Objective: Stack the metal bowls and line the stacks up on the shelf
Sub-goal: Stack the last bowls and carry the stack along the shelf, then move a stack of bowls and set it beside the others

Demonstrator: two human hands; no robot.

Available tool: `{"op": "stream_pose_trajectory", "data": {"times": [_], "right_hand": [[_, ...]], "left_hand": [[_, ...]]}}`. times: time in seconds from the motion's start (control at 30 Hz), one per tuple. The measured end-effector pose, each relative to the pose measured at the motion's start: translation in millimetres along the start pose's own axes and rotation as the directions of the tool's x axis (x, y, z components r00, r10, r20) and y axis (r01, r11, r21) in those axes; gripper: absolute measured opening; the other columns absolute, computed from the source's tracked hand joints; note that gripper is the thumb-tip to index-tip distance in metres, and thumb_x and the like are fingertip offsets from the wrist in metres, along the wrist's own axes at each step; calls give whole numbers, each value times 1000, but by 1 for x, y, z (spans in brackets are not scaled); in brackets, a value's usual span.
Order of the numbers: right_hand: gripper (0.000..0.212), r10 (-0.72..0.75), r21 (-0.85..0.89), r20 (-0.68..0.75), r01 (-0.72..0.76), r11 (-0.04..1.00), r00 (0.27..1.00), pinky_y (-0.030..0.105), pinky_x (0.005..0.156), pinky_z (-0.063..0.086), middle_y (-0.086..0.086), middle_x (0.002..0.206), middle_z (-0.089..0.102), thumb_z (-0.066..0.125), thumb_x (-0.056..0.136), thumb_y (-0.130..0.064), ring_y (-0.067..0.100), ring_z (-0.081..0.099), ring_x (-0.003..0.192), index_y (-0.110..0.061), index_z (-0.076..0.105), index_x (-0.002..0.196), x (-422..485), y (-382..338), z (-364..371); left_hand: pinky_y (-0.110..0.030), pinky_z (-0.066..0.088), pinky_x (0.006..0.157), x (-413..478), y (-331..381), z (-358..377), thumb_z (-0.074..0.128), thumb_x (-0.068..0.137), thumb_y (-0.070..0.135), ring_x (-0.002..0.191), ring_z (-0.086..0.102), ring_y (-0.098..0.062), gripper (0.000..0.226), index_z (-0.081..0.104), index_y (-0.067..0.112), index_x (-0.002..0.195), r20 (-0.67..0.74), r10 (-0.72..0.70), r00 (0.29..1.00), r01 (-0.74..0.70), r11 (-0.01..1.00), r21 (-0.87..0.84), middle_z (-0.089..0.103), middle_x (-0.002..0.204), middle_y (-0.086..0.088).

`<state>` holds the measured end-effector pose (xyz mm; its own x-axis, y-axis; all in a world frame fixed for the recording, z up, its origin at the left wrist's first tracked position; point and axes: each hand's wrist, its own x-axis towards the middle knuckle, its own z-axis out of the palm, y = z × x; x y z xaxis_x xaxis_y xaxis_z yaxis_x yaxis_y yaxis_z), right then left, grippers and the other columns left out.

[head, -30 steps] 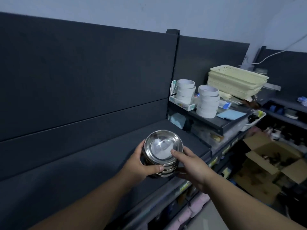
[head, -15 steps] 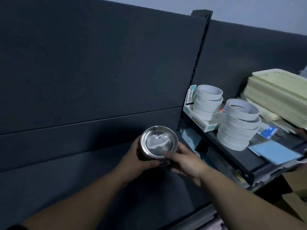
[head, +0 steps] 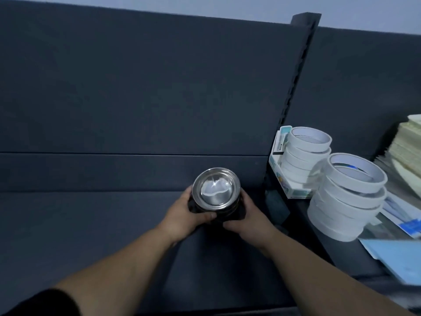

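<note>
- Shelf (head: 91, 236): the dark board is stretching out left of the upright post (head: 298, 71), and the dark back panel (head: 136, 87) is rising behind it.
- Left hand (head: 184, 215): I am gripping the left flank of the stack of metal bowls (head: 216, 192), left of the post. My fingers are curling round the far side and my thumb is lying across the near side.
- Stack of metal bowls: it is standing upright between my two hands, over the shelf, near the back panel and just left of the post's foot. The top bowl is facing up and catching a bright reflection. My hands are hiding the base, so I cannot tell whether it is touching the shelf.
- Right hand (head: 248, 217): I am gripping the right flank of the stack, between it and the post, with my thumb wrapping the near side.
- White box (head: 280, 169): sitting just right of the post's foot.
- First tape-roll stack (head: 305, 153): standing beside that box, right of the post.
- Second tape-roll stack (head: 348, 197): standing farther right of the post, nearer me.
- Blue sheet (head: 396, 256): lying well right of the post.
- Cream baskets (head: 410, 151): sitting farthest right of the post, blurred.
</note>
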<state>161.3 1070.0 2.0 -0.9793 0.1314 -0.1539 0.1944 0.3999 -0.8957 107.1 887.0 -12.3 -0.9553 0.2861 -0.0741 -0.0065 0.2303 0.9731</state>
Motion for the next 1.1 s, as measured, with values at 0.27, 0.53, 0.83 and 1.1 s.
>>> {"op": "stream_pose_trajectory", "data": {"times": [0.27,0.53,0.83,1.1], "right_hand": [[65,202,-419,-116,-232,878,973,22,92,41,8,131,59,73,79,-32,23,56,120,-12,47,134,-48,-4,32],[64,-32,-644,221,170,746,975,22,104,35,4,143,47,62,87,-40,19,45,130,-19,40,143,-113,-81,212],[71,-233,-512,639,632,582,733,36,108,39,1,147,39,59,84,-47,23,41,133,-28,32,147,-224,-208,502],[59,-249,-392,803,795,464,541,36,104,42,-1,144,40,59,88,-43,22,44,129,-30,38,141,-258,-281,657]], "left_hand": [[-21,26,113,-60,1,-40,78,74,39,139,33,-15,96,23,21,151,-18,-62,998,62,860,506,31,154,0],[-30,34,110,-221,-66,-246,64,78,54,133,41,-22,81,31,24,146,-239,-53,969,234,488,841,36,149,-1],[-38,34,110,-463,-116,-480,61,79,54,135,37,-26,81,28,27,148,-619,-124,775,621,332,711,32,152,-3],[-35,31,111,-564,-160,-581,59,85,48,138,34,-25,76,24,28,149,-771,-260,581,799,359,482,24,156,-3]]}}
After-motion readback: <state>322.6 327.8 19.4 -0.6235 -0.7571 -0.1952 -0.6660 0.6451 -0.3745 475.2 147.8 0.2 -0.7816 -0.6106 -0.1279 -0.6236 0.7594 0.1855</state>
